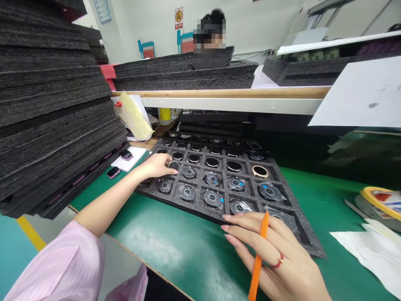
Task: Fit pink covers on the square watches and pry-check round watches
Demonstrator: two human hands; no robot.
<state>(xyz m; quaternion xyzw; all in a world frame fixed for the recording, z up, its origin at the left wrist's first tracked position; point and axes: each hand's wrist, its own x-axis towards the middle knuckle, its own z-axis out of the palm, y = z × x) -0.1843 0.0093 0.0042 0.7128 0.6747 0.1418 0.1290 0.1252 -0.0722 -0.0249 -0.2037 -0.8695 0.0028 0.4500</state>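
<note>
A black foam tray (300,200) lies on the green work surface, its square compartments holding round watch cases. My left hand (156,164) reaches to the tray's left side, thumb and fingers closed around the rim of a dark-faced round watch (173,167) at its compartment. Near the tray's front right edge, my right hand (275,251) holds an orange plastic pry stick (260,255) between its fingers. The front rows show watches back side up in clear film, such as this watch (213,198) with a blue dot. Dark faces look up in rows behind, one watch (260,171) gold-rimmed.
Tall stacks of black foam trays (53,92) rise at the left. Two small square watches (113,172) lie beside them, one on white paper. A shelf (219,102) crosses behind the tray. At right are a yellow-rimmed tub (380,205) and white tissue (372,255). A person sits beyond.
</note>
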